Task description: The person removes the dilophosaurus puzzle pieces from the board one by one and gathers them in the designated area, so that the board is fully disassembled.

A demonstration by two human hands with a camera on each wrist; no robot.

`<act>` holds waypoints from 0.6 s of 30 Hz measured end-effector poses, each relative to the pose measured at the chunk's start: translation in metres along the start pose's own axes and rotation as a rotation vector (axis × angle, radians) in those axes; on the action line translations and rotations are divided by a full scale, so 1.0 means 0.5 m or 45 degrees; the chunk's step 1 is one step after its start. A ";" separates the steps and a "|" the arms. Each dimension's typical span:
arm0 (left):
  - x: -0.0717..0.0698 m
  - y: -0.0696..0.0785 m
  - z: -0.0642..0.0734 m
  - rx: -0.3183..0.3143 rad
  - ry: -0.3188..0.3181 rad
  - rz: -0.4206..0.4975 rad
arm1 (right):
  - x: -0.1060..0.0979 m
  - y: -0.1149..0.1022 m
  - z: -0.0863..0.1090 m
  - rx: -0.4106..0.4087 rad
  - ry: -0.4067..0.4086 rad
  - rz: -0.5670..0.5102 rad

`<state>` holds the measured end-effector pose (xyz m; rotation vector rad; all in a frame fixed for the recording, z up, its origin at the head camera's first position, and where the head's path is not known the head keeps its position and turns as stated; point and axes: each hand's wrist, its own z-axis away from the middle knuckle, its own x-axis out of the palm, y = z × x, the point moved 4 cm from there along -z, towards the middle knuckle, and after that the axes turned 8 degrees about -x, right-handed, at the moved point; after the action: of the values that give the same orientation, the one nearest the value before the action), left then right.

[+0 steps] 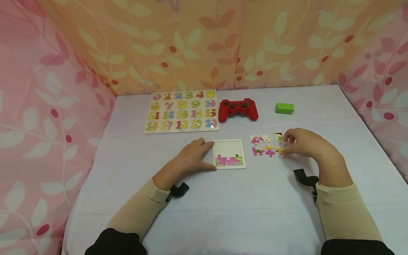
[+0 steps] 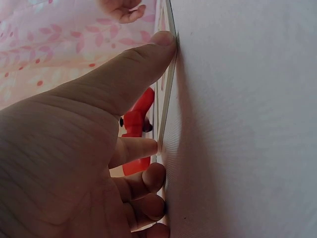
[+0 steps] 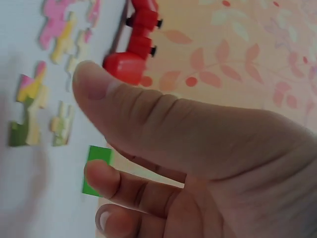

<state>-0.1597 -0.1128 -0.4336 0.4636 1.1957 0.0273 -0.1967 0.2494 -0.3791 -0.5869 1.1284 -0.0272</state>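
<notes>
You're picking pieces, looks like: left grip (image 1: 190, 157) spread against puzzle tray (image 1: 227, 148), right grip (image 1: 304, 142) parted beside loose pieces (image 1: 270, 153), next needing a precise pinch.

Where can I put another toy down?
Bare cloth lies right of the green block, left of the number board, and on the near side of the puzzle tray. It's crowded where the board sits beside the red controller, and around the loose pieces.

The head view looks down across the white-clothed table (image 1: 248, 202). Close, sideways wrist views share the red gamepad (image 2: 133, 120).
</notes>
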 end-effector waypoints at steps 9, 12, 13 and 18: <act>0.001 0.000 0.001 0.004 0.005 -0.006 | -0.061 -0.035 0.052 -0.047 0.288 0.107; 0.001 -0.001 0.001 0.000 0.004 -0.007 | -0.069 -0.057 0.062 -0.080 0.432 0.130; 0.001 0.000 0.001 -0.001 0.004 -0.006 | -0.070 -0.065 0.065 -0.095 0.471 0.133; 0.000 0.001 0.002 -0.002 0.002 0.004 | -0.071 -0.115 0.077 -0.213 0.617 0.179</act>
<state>-0.1588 -0.1129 -0.4332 0.4641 1.1967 0.0312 -0.1642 0.2279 -0.3118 -0.6677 1.6522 0.0493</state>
